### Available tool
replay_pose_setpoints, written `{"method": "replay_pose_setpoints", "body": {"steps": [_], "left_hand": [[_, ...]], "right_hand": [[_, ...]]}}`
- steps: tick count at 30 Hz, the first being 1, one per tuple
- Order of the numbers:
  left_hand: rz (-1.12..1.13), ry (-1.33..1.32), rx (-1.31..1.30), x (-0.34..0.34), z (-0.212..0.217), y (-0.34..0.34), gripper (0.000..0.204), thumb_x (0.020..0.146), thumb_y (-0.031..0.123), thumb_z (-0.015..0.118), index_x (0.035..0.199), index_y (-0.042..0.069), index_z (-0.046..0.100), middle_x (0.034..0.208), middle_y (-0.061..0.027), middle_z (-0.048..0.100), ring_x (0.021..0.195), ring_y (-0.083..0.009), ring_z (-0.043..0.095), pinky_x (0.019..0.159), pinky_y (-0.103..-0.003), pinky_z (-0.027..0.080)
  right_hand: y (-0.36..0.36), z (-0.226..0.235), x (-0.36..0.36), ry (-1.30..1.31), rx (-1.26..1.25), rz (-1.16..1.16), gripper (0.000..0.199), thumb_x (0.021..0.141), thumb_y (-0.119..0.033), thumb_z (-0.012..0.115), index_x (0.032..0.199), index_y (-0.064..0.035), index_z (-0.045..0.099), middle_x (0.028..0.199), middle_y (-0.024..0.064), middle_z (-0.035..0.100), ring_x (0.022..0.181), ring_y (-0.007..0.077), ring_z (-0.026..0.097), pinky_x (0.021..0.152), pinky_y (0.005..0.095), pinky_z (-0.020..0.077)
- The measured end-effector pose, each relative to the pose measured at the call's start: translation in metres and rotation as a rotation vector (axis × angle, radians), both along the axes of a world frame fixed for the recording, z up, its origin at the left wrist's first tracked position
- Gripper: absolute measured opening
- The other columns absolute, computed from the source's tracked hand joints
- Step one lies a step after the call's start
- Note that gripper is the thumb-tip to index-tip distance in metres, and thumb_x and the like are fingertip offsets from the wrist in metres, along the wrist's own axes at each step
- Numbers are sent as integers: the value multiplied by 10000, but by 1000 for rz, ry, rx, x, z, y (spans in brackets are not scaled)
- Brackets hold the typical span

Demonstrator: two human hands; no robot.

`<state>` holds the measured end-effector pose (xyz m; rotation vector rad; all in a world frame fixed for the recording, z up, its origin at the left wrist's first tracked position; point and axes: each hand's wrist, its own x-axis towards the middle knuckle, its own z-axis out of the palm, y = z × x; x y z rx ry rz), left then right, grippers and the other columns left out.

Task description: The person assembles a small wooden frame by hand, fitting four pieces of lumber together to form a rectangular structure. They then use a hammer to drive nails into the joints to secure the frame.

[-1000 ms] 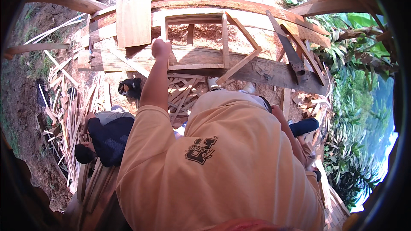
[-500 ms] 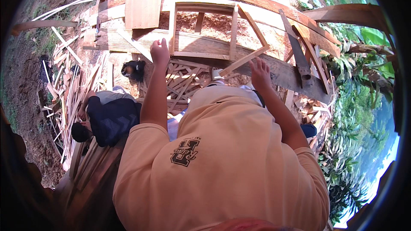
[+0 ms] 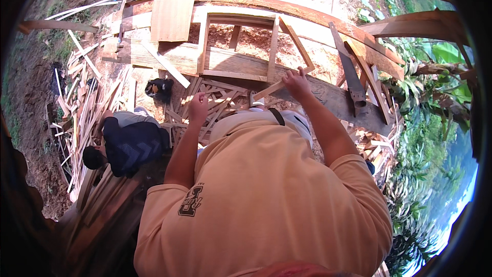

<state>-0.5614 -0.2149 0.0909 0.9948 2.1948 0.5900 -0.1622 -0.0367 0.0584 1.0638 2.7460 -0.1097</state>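
Note:
My right hand [image 3: 297, 83] is closed around a thin wooden strip [image 3: 270, 90] near its far end, where the strip meets another slanting strip [image 3: 297, 44] at a corner. Just left of these, a rectangular wooden frame [image 3: 204, 45] rests on a broad plank [image 3: 177, 57]. My left hand [image 3: 198, 107] is raised over the scrap wood, apart from the frame, with its fingers curled in. Whether anything small lies inside that hand is hidden. A handsaw [image 3: 347, 66] lies across the plank's right part.
A flat brown board [image 3: 172, 14] leans at the back left. A dark bag [image 3: 159, 90] and scrap wood strips [image 3: 218, 101] lie on the ground. At the left, a person in a dark top [image 3: 134, 143] crouches beside a heap of strips [image 3: 82, 123]. Plants [image 3: 425, 159] grow at the right.
My right hand has moved up onto the wooden strip and closed on it. My left hand has drawn back toward me, away from the frame, and its fingers have curled. The view has shifted slightly.

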Motion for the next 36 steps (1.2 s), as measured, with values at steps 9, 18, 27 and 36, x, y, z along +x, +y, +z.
{"method": "replay_pose_setpoints", "body": {"steps": [9,18,27,36], "left_hand": [[-192,-298,-93,16,-60,-22,262,936,255,654,1036,20,712,817,-117,735,726,-218,705,694,-359,537],[-31,-406,-66,6,-52,-16,269,990,198,621,1124,-21,701,880,-113,754,756,-160,720,704,-314,575],[170,-833,329,34,69,51,338,1074,191,525,1318,-19,629,1215,-135,684,924,-166,697,878,-321,570],[-2,-938,152,38,108,69,310,1028,195,641,1252,-14,689,1098,-57,712,882,-78,643,797,-235,546]], "right_hand": [[5,54,-1,249,-20,36,268,934,-106,592,1187,-132,673,1059,103,604,1094,271,615,1055,480,419],[1,91,-56,376,-88,-89,379,882,-42,623,1253,-117,641,1100,132,586,1118,314,591,944,461,491],[-6,104,-69,552,-101,-120,432,869,-5,601,1281,-136,607,1012,102,545,1041,312,581,867,462,508],[-21,121,-63,528,36,-29,448,846,-98,647,1288,-172,643,1021,70,535,1013,263,570,854,421,480]]}}
